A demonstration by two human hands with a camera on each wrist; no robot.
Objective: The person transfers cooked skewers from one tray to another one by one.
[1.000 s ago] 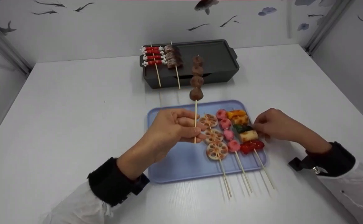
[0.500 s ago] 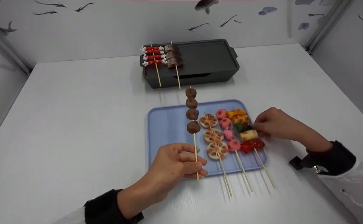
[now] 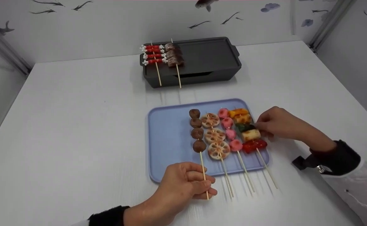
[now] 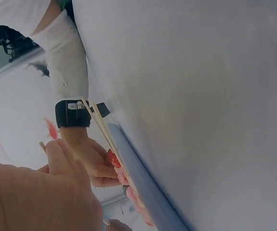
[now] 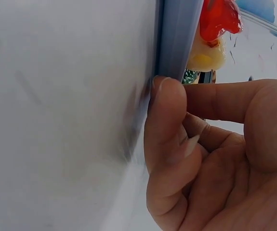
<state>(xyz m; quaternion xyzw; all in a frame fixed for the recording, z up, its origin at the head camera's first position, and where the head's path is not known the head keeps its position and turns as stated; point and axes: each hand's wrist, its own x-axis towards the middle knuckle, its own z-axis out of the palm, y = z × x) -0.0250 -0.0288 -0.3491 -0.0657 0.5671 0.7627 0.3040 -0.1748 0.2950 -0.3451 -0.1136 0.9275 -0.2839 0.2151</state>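
Observation:
My left hand (image 3: 183, 188) pinches the stick of a skewer of brown meatballs (image 3: 197, 133) near its lower end. The meatballs are over the blue tray (image 3: 167, 141), beside a lotus root skewer (image 3: 215, 135); whether they touch the tray I cannot tell. Further right lie a skewer of pink balls (image 3: 227, 122) and a mixed vegetable skewer (image 3: 251, 135). At the tray's right edge my right hand (image 3: 281, 124) pinches the rim between thumb and fingers. In the right wrist view, fingertips (image 5: 169, 96) press against the tray's side (image 5: 179, 38).
A dark grey grill (image 3: 208, 58) stands at the back of the white table (image 3: 76, 125). On its left side lie a skewer with red and white pieces (image 3: 154, 55) and a dark meat skewer (image 3: 174, 56). Their sticks jut over the grill's front edge.
My left hand has come back toward me and down with the meatball skewer, from near the grill to over the tray beside the lotus root. The right hand has stayed at the rim.

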